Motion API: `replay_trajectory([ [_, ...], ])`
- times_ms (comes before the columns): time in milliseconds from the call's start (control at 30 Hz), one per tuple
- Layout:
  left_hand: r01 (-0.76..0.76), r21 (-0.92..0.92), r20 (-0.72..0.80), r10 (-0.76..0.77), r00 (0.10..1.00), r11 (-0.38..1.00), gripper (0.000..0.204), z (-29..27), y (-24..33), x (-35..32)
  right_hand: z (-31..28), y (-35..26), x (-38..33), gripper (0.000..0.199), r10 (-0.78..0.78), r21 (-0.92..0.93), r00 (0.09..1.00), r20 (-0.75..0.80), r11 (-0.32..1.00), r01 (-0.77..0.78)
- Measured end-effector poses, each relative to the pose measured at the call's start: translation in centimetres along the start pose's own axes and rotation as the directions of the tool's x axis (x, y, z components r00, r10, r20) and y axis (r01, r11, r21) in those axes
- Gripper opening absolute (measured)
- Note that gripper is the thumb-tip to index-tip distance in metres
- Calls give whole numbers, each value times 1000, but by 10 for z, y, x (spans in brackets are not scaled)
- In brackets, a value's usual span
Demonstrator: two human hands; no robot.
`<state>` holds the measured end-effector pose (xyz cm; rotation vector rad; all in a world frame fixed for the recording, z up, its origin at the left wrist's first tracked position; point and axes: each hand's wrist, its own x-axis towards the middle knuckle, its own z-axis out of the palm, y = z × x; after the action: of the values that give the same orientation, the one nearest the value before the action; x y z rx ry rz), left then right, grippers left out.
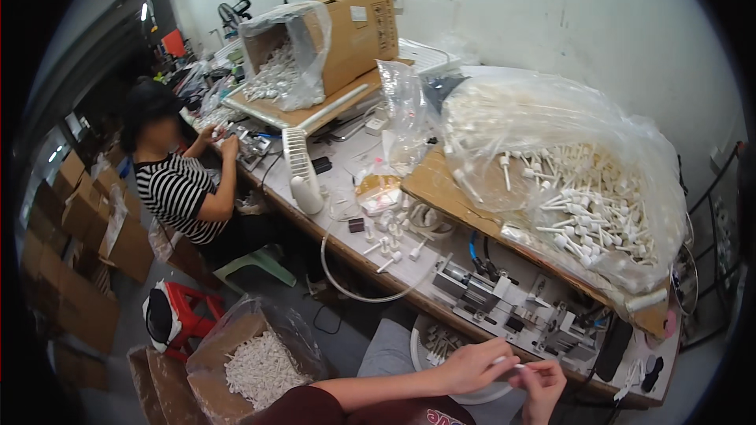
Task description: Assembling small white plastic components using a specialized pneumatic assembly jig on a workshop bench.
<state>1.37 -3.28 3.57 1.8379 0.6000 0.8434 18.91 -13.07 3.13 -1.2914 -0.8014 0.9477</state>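
Note:
My left hand and my right hand meet low in the view, just in front of the table edge. Both are closed in a pinch on a small white stick-like part, mostly covered by the fingers. Below and behind them is a round white tub with several white and grey pieces inside. Just beyond my hands, a metal clamping machine with blocks and air hoses is fixed to the table.
A tilted cardboard board bears a clear bag full of white capped sticks. Loose capped sticks lie beside a white fan. Left on the floor stands a lined carton of white parts. A person in stripes works farther along.

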Motion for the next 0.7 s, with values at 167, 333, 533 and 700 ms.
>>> replay_trajectory([
  [167, -119, -211, 204, 163, 965, 970, 37, -12, 1, 10, -17, -6, 13, 13, 73, 247, 994, -76, 968, -53],
  [333, -61, -312, 260, 147, 954, 948, 28, -21, 8, 13, 1, -20, 13, 41, 129, 292, 991, 44, 947, -136],
  [533, -291, 357, 104, 272, 957, 887, 32, -14, -14, 21, 3, 1, 9, 34, -21, -238, 995, -98, 971, -3],
  [700, -378, 616, 167, 355, 920, 691, 32, 5, -37, 39, 0, 5, -1, 19, -17, -281, 994, -111, 960, -15],
])
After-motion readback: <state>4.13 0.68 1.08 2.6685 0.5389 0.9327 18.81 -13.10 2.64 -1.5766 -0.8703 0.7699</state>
